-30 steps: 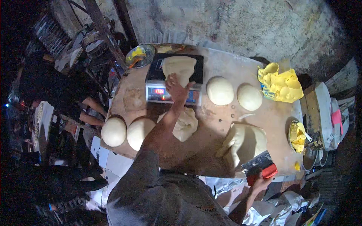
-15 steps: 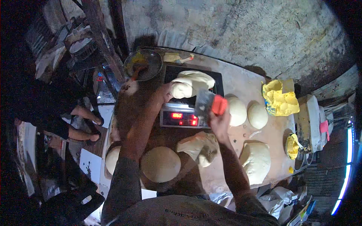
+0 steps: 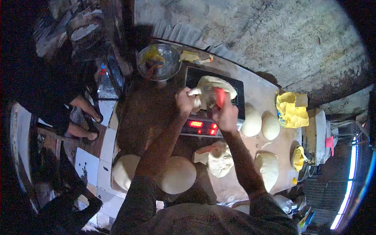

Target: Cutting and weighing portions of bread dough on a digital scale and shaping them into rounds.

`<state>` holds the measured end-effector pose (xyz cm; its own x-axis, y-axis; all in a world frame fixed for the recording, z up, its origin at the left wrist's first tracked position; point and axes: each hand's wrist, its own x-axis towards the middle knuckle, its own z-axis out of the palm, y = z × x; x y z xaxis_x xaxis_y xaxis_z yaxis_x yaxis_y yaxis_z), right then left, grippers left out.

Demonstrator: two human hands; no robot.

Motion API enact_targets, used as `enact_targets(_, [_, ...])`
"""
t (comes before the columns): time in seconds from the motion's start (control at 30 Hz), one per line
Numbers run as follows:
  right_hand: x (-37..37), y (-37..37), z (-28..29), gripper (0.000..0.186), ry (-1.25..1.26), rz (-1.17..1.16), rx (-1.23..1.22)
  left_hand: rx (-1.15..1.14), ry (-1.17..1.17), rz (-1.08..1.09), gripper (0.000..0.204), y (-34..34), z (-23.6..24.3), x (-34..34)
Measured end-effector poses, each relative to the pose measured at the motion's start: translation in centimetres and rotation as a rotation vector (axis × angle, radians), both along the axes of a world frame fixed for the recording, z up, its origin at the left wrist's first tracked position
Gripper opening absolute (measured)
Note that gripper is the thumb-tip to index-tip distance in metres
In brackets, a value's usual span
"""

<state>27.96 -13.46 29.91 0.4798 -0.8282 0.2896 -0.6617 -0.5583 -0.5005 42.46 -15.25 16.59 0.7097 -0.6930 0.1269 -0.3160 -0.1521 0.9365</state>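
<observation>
A lump of pale dough rests on the black top of a digital scale with a lit red display. My left hand is closed on the dough's left edge and pulls a flap of it aside. In my right hand is a dough scraper with a red handle, its blade blurred against the dough. Just nearer than the scale lies a rough, loose dough piece. Two smooth dough balls sit right of the scale.
More dough balls lie along the near edge, with a dough slab at right. A metal bowl stands far left, and a yellow block in torn wrapping at right. Another person's feet show at left.
The scraper has gone from beside the dough to against it. The rough dough piece below the scale looks more bunched together. The view has shifted, and the display reading differs.
</observation>
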Motion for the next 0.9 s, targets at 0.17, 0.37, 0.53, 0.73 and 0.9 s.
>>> enact_targets(0.17, [0.2, -0.6, -3.4, 0.054, -0.020, -0.088, -0.098, -0.029, 0.061, -0.111, 0.019, -1.3, -1.1, -0.1])
enact_targets(0.37, [6.0, -2.0, -1.8, 0.023, 0.175, 0.068, -0.072, -0.056, -0.059, 0.002, 0.006, -0.5, -3.4, 0.3])
enact_targets(0.53, [8.5, -4.3, -3.5, 0.036, 0.366, 0.054, -0.034, -0.143, 0.071, -0.058, 0.011, 4.3, -0.2, 0.1])
enact_targets(0.73, [5.1, -5.3, -3.1, 0.046, 0.313, 0.067, -0.059, -0.260, 1.225, 0.374, 0.026, 17.8, 5.8, -1.7])
enact_targets(0.9, [-4.3, 1.7, -4.0, 0.045, -0.364, -0.032, 0.015, -0.597, 0.646, 0.395, 0.031, 24.2, 2.6, -5.7])
